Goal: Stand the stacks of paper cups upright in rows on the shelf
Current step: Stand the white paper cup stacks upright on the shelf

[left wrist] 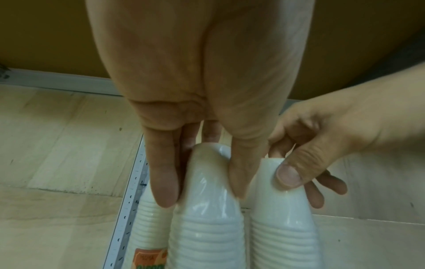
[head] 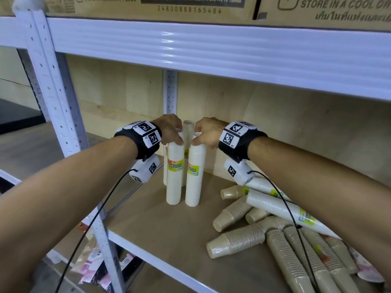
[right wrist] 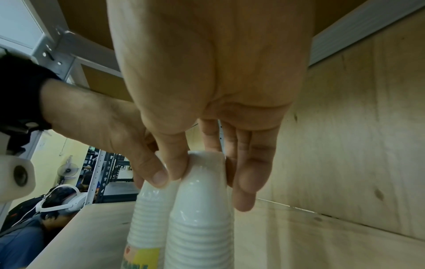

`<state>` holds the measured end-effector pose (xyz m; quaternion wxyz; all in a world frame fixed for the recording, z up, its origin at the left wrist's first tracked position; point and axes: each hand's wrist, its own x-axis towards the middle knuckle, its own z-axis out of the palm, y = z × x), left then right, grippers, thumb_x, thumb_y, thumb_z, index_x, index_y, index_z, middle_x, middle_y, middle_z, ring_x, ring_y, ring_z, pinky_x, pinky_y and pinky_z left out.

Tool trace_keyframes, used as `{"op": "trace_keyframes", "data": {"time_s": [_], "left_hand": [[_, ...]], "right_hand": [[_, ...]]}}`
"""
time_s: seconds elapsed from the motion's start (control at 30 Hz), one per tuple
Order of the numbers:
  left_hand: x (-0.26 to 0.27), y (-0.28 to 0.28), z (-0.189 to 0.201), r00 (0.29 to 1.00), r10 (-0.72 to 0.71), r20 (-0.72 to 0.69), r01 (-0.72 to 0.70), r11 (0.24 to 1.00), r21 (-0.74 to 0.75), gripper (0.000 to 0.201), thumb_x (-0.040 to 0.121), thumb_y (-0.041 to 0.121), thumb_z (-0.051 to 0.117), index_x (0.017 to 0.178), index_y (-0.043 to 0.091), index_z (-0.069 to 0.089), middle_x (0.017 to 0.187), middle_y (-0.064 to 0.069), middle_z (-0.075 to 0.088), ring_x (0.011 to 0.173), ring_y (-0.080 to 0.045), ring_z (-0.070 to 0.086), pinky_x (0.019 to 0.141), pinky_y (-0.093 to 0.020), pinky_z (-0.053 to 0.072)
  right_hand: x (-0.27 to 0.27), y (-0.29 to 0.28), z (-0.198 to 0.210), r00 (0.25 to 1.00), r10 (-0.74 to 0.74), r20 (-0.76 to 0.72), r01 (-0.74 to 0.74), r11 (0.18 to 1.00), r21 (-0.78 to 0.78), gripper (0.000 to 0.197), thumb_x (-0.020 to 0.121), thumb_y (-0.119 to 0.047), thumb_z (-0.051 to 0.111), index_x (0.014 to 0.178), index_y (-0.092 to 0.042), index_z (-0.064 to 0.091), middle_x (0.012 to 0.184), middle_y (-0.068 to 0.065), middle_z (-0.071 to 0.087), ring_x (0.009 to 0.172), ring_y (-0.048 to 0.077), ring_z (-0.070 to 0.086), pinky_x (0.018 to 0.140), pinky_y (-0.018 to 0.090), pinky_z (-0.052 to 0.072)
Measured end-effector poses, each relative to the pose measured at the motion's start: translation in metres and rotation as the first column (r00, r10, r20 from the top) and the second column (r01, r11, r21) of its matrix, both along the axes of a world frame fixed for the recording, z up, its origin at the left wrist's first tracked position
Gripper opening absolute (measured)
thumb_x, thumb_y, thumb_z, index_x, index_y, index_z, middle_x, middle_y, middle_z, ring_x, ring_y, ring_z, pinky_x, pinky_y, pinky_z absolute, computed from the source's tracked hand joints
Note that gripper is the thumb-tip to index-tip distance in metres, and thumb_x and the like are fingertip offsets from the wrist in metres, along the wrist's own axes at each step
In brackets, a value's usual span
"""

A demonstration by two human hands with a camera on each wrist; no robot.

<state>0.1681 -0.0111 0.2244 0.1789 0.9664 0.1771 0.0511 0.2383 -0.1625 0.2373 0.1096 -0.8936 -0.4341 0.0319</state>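
Plenty of bare shelf board (head: pixel 160 225) in front of the upright white stacks (head: pixel 174 176), so reaching in there is easy. To the right, a heap of toppled brown cup stacks (head: pixel 254 233) blocks the board. The beam overhead (head: pixel 211 51) probably limits lifting.

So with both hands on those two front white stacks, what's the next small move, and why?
Probably release both: the left hand and right hand grip the tops of two upright white paper-cup stacks, while brown paper-cup stacks lie unsorted.
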Motion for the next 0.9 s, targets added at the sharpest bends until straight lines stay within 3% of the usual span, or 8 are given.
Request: {"op": "trace_keyframes", "data": {"time_s": [0.07, 0.2, 0.37, 0.5, 0.6, 0.7, 0.77, 0.9], "left_hand": [[0.001, -0.001, 0.0, 0.999, -0.024, -0.021, 0.024, 1.0, 0.0, 0.052, 0.082, 0.026, 0.076, 0.129, 0.016, 0.055, 0.127, -0.003, 0.048, 0.1, -0.028, 0.063, 0.072, -0.038, 0.061], [0.0, -0.002, 0.002, 0.999, -0.047, -0.022, 0.047, 0.999, -0.012, 0.038, 0.085, 0.02, 0.07, 0.122, 0.018, 0.061, 0.124, -0.005, 0.051, 0.094, -0.031, 0.067, 0.07, -0.038, 0.061], [0.001, -0.001, -0.002, 1.0, -0.03, 0.007, 0.03, 0.999, -0.018, 0.039, 0.084, 0.02, 0.073, 0.121, 0.015, 0.062, 0.123, -0.003, 0.046, 0.091, -0.028, 0.066, 0.064, -0.035, 0.061], [0.001, 0.001, -0.003, 1.0, -0.02, 0.022, 0.021, 0.999, -0.031, 0.04, 0.083, 0.02, 0.073, 0.122, 0.014, 0.062, 0.121, -0.006, 0.052, 0.092, -0.029, 0.066, 0.066, -0.038, 0.062], [-0.001, 0.002, -0.003, 0.999, -0.025, 0.026, 0.025, 0.999, -0.02, 0.04, 0.084, 0.019, 0.071, 0.122, 0.011, 0.061, 0.119, -0.007, 0.056, 0.094, -0.031, 0.067, 0.072, -0.044, 0.062], [-0.001, 0.005, 0.0, 0.999, -0.02, 0.043, 0.02, 1.0, -0.007, 0.043, 0.084, 0.021, 0.072, 0.124, 0.01, 0.062, 0.122, -0.007, 0.056, 0.094, -0.026, 0.065, 0.075, -0.041, 0.061], [-0.002, 0.009, 0.003, 0.998, -0.017, 0.063, 0.015, 1.0, 0.02, 0.045, 0.084, 0.023, 0.073, 0.126, 0.009, 0.062, 0.128, -0.005, 0.054, 0.092, -0.022, 0.061, 0.073, -0.035, 0.059], [-0.003, 0.015, 0.01, 0.994, 0.001, 0.111, -0.006, 0.999, 0.038, 0.044, 0.083, 0.023, 0.074, 0.124, 0.01, 0.064, 0.131, -0.005, 0.053, 0.092, -0.021, 0.059, 0.068, -0.03, 0.054]], "right_hand": [[-0.002, 0.0, 0.0, 1.0, 0.003, -0.024, -0.003, 1.0, 0.015, 0.047, 0.087, -0.031, 0.07, 0.128, -0.012, 0.058, 0.098, 0.0, 0.059, 0.061, 0.006, 0.052, 0.049, 0.021, 0.039], [-0.004, 0.005, 0.0, 0.998, -0.013, -0.059, 0.014, 1.0, 0.012, 0.042, 0.085, -0.023, 0.07, 0.125, -0.014, 0.059, 0.105, 0.005, 0.063, 0.064, 0.013, 0.058, 0.054, 0.024, 0.049], [-0.007, 0.005, -0.001, 0.994, 0.002, -0.105, 0.006, 0.997, 0.071, 0.035, 0.088, -0.022, 0.068, 0.12, -0.015, 0.056, 0.08, -0.005, 0.054, 0.059, 0.01, 0.054, 0.045, 0.02, 0.042], [-0.007, 0.01, -0.004, 1.0, 0.017, -0.003, -0.017, 0.999, 0.034, 0.032, 0.089, -0.02, 0.065, 0.12, -0.012, 0.061, 0.111, 0.005, 0.063, 0.076, 0.015, 0.056, 0.056, 0.024, 0.042], [-0.006, 0.013, -0.004, 0.999, 0.044, 0.013, -0.044, 0.999, 0.024, 0.034, 0.086, -0.016, 0.064, 0.12, -0.015, 0.061, 0.124, 0.005, 0.059, 0.098, 0.021, 0.056, 0.074, 0.027, 0.045], [-0.003, 0.015, -0.004, 0.999, 0.052, 0.006, -0.052, 0.998, 0.034, 0.036, 0.083, -0.016, 0.065, 0.118, -0.016, 0.063, 0.137, 0.002, 0.055, 0.114, 0.024, 0.057, 0.094, 0.036, 0.05], [-0.002, 0.018, -0.004, 0.999, 0.049, 0.01, -0.049, 0.998, 0.047, 0.035, 0.083, -0.017, 0.066, 0.118, -0.017, 0.063, 0.135, 0.003, 0.056, 0.113, 0.024, 0.057, 0.092, 0.035, 0.051], [0.0, 0.024, -0.004, 0.998, 0.061, 0.007, -0.061, 0.993, 0.104, 0.031, 0.084, -0.016, 0.065, 0.115, -0.015, 0.065, 0.117, 0.004, 0.062, 0.095, 0.021, 0.058, 0.074, 0.027, 0.046]]}}
